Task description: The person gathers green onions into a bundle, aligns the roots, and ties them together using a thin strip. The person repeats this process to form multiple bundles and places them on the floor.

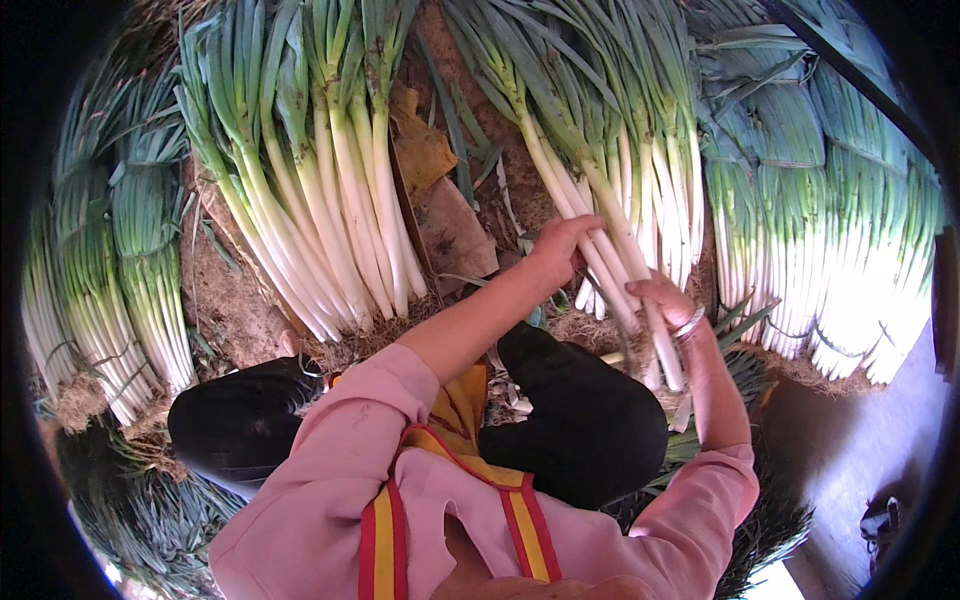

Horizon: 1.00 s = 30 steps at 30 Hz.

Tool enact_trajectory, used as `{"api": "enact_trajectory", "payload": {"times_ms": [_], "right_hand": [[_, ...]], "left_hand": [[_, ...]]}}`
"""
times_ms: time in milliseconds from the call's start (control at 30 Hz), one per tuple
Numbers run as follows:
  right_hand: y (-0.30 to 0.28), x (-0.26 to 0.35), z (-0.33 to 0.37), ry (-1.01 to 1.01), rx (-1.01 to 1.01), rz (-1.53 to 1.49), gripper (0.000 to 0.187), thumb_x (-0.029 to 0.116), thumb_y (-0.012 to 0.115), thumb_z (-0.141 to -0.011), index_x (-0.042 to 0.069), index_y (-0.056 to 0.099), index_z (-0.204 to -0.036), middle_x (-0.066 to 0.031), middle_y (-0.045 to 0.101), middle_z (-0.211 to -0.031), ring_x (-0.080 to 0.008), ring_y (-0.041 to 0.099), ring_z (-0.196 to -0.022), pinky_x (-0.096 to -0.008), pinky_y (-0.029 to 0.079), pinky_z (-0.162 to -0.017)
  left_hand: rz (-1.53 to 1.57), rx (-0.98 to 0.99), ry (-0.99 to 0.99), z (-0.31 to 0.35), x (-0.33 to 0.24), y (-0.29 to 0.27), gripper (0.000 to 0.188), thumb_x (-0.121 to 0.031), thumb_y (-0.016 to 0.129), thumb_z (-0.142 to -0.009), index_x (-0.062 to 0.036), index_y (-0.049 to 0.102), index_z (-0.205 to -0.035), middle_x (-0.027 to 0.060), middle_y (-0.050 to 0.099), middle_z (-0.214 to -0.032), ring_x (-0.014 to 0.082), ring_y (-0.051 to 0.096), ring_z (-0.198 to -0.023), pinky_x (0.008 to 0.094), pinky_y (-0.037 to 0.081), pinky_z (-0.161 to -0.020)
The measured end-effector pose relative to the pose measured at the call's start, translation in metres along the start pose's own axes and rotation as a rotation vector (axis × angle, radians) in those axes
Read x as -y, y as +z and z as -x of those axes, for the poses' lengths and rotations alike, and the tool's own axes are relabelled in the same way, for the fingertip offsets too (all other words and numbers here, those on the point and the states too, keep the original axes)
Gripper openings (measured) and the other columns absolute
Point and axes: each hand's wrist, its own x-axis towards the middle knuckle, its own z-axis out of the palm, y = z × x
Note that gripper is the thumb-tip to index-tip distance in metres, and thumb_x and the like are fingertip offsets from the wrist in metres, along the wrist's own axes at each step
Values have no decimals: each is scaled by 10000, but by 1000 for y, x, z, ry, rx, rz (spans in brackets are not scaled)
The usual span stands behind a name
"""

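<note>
Several long green onions (pixel 615 265) slant across in front of me, with white stalks toward my knee and green leaves pointing away. My left hand (pixel 568 247) reaches across and is closed round their white stalks. Lower on the stalks, my right hand (pixel 662 298), with a bracelet at the wrist, is closed on them too. The root ends hang beside my bent right knee. Just behind my hands lies a loose pile of green onions (pixel 660 190), partly covered by the held ones.
To the left lies another loose pile of green onions (pixel 330 200). Tied bundles (pixel 150 260) stand at the far left, and more tied bundles (pixel 790 230) line the right. Brown scraps (pixel 450 235) and trimmed roots litter the ground. A dark bar (pixel 850 70) crosses the upper right.
</note>
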Motion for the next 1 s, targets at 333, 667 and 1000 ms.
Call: {"api": "enact_trajectory", "payload": {"times_ms": [333, 667, 1000], "right_hand": [[67, 55, 38, -48, 5, -52, 418, 153, 692, -705, -33, 532, -1043, -122, 617, -847, -206, 609, -701, -313, 547, -630], [113, 17, 37, 10, -155, 43, 223, 137, 572, -830, -15, 531, -989, -119, 620, -779, -225, 629, -576, -338, 554, -511], [163, -29, 19, -168, -133, -295, 351, 52, 587, -792, 16, 466, -1119, -114, 587, -956, -246, 607, -857, -402, 528, -762]], "left_hand": [[103, 160, -2, 78, -48, -23, 112, -87, 600, -780, -25, 547, -857, 133, 593, -810, 282, 610, -796, 414, 513, -785], [-3, 168, 8, 104, 3, -83, 285, 15, 579, -792, -8, 522, -1070, 158, 593, -977, 285, 621, -822, 404, 515, -792], [217, 177, -126, 135, 43, -109, 286, -304, 515, -920, -58, 530, -1066, 86, 603, -959, 234, 588, -879, 399, 488, -814]]}}
